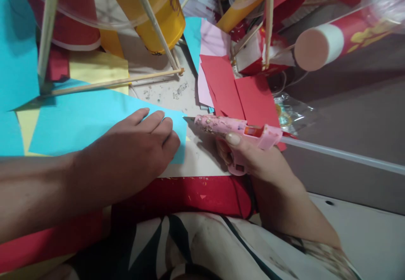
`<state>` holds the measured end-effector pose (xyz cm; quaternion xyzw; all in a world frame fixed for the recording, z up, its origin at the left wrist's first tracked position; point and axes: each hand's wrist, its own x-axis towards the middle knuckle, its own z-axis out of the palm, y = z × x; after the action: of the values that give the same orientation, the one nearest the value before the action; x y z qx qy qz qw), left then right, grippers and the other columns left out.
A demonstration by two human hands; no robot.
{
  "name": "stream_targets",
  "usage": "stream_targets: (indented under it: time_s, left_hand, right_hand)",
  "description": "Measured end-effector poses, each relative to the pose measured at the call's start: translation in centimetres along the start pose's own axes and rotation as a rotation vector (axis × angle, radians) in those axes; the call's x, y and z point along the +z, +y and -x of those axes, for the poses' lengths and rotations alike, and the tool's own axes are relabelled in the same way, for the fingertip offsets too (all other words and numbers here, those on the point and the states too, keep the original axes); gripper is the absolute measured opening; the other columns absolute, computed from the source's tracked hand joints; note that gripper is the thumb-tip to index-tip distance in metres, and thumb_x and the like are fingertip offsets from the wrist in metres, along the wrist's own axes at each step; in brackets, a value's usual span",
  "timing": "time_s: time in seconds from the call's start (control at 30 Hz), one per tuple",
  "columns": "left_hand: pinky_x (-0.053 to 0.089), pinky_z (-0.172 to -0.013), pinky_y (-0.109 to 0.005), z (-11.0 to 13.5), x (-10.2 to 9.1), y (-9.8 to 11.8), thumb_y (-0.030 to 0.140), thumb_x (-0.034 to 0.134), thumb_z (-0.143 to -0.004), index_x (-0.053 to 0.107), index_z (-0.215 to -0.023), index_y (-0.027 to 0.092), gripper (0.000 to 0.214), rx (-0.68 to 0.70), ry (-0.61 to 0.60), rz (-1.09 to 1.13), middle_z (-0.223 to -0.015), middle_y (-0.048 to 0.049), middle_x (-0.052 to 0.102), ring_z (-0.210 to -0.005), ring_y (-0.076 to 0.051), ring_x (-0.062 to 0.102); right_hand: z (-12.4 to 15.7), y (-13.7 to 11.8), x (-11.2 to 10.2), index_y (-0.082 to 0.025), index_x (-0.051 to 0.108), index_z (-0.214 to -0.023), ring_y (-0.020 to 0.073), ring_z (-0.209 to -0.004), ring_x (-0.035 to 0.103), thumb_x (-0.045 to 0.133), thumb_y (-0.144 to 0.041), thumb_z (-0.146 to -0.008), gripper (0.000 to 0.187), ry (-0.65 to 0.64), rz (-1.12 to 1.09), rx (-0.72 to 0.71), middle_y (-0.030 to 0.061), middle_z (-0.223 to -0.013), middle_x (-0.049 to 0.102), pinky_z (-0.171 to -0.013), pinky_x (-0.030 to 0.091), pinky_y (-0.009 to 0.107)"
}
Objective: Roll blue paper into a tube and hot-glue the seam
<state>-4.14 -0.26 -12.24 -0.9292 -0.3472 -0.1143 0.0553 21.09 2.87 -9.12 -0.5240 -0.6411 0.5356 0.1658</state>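
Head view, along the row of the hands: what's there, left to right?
yellow paper → left hand, flat on the blue paper → glue gun, gripped by the right hand → glue stick trailing from its back.

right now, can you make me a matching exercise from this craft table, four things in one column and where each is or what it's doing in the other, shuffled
Things
1 left hand
2 right hand
3 glue gun
4 red paper pieces

States
a pink, nozzle at the corner of the blue sheet
b lying overlapped just beyond the gun
c pressed flat on the blue sheet
d closed around a handle

Pairs: 1-c, 2-d, 3-a, 4-b
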Motion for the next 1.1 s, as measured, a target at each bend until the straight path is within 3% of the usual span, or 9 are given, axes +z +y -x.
stream_targets:
  time_s: [0.2, 0.33, 0.7, 1.1]
  left_hand:
    - [0.053, -0.081, -0.042, 0.04, 0.0, 0.03, 0.023, 0.057, -0.089, 0.063, -0.096, 0.014, 0.013, -0.007, -0.007, -0.012, -0.098, -0.0131, 0.065, -0.094, -0.029, 0.06]
    - [0.052, -0.081, -0.042, 0.08, 0.02, 0.03, 0.023, 0.058, -0.089, 0.062, -0.096, 0.015, 0.013, -0.002, -0.005, -0.002, -0.1, -0.0132, 0.064, -0.094, -0.029, 0.06]
    - [0.052, -0.08, -0.042, -0.02, -0.25, -0.04, 0.023, 0.056, -0.09, 0.062, -0.095, 0.016, 0.011, -0.003, -0.026, 0.001, -0.098, -0.013, 0.065, -0.094, -0.029, 0.06]
    - [0.052, -0.079, -0.042, -0.07, -0.33, -0.01, 0.022, 0.056, -0.089, 0.062, -0.094, 0.015, 0.01, 0.006, -0.024, -0.001, -0.094, -0.0122, 0.063, -0.093, -0.029, 0.06]
  right_hand:
    - [0.39, 0.3, 0.02, -0.021, 0.073, -0.097, 0.0091, -0.041, 0.042, 0.06, -0.058, -0.088, 0.04, 0.024, -0.019, 0.056, -0.0029, -0.05, 0.049, -0.034, 0.027, 0.02]
    - [0.36, -0.05, 0.35, -0.02, 0.073, -0.094, 0.0083, -0.041, 0.04, 0.065, -0.057, -0.085, 0.039, -0.007, -0.084, 0.01, -0.0039, -0.049, 0.047, -0.034, 0.026, 0.02]
    - [0.33, 0.45, -0.22, -0.021, 0.068, -0.072, 0.0109, -0.04, 0.044, 0.056, -0.061, -0.089, 0.045, 0.04, 0.044, 0.039, -0.001, -0.045, 0.048, -0.035, 0.028, 0.023]
    - [0.18, -0.1, 0.01, -0.025, 0.073, -0.1, 0.0119, -0.044, 0.044, 0.058, -0.058, -0.089, 0.038, 0.002, 0.027, 0.018, -0.0021, -0.051, 0.051, -0.037, 0.032, 0.024]
